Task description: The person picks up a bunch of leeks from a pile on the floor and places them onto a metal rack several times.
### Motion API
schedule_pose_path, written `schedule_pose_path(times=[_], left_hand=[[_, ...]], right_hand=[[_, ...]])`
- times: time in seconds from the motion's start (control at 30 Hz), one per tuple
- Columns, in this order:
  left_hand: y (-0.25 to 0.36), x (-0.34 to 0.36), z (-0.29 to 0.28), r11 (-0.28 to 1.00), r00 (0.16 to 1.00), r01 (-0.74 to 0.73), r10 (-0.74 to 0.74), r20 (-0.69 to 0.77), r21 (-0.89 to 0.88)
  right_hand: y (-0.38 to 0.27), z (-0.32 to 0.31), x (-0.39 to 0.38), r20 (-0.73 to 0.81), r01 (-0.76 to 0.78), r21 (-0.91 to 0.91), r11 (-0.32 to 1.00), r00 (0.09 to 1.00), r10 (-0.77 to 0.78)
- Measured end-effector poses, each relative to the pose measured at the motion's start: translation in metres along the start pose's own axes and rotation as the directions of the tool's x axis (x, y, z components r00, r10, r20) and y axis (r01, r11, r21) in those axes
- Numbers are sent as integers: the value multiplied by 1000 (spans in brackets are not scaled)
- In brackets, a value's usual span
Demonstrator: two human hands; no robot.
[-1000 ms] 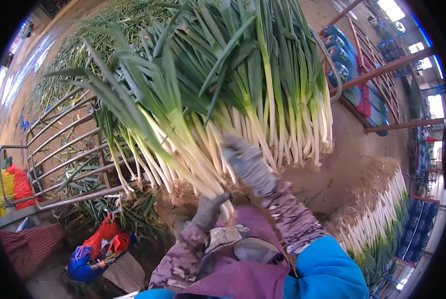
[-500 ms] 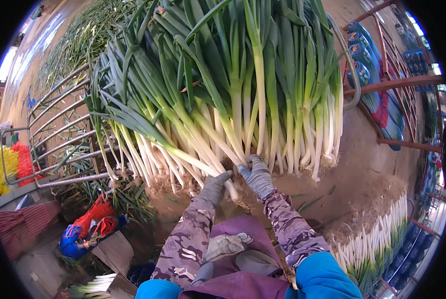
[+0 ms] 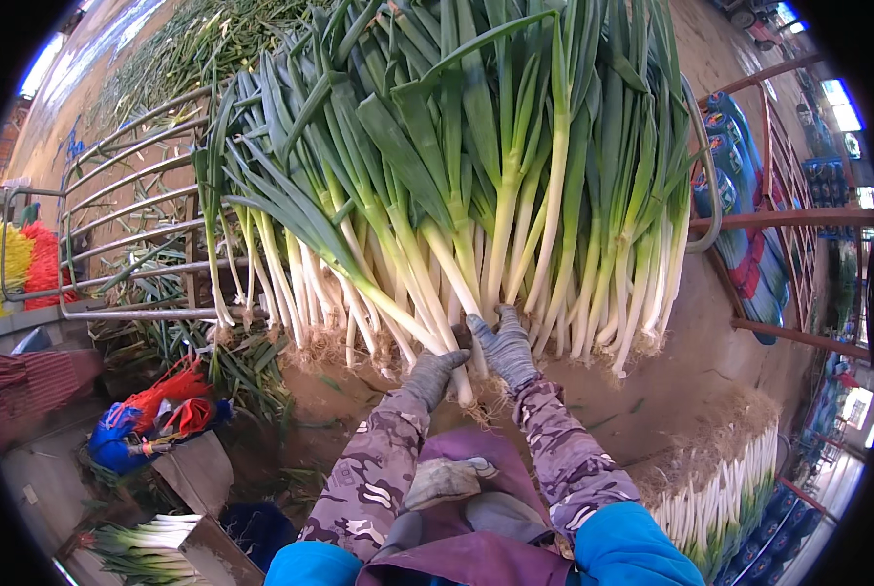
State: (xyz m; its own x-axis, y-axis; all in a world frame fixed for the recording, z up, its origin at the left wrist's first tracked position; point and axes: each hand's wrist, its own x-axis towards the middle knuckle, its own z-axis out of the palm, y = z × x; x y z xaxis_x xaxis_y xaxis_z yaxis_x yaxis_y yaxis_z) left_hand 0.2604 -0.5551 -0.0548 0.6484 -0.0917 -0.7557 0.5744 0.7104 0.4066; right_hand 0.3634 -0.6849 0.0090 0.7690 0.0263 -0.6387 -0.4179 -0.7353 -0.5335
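The gloved left hand (image 3: 435,376) is closed around the white lower ends of a few leeks (image 3: 464,387), whose roots hang just past the fingers. The gloved right hand (image 3: 505,350) is just beside it, thumb and fingers at the neighbouring white stems; whether it grips them cannot be told. The held leeks lean left across the front of a large leek pile (image 3: 566,195). A metal rack (image 3: 151,314) extends at the pile's left.
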Motion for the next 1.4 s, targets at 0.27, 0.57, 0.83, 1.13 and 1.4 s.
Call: schedule_pose_path(times=[0.27,0.57,0.83,1.13,1.4], left_hand=[[-8,2,6,988,995,21,-5,-100,155],[25,-41,28,991,982,-59,79,-171,116],[104,-191,37,976,988,-157,154,34,152],[58,-287,-32,549,878,-410,452,154,729],[64,-366,-25,749,867,-476,489,100,461]], right_hand=[[12,12,22,-173,126,-41,991,976,-131],[-14,1,27,227,105,191,976,963,-148],[-78,-20,-60,633,-138,536,833,718,-289],[-53,69,-124,776,-698,617,364,615,-139],[-78,67,-208,691,-456,714,532,583,-427]])
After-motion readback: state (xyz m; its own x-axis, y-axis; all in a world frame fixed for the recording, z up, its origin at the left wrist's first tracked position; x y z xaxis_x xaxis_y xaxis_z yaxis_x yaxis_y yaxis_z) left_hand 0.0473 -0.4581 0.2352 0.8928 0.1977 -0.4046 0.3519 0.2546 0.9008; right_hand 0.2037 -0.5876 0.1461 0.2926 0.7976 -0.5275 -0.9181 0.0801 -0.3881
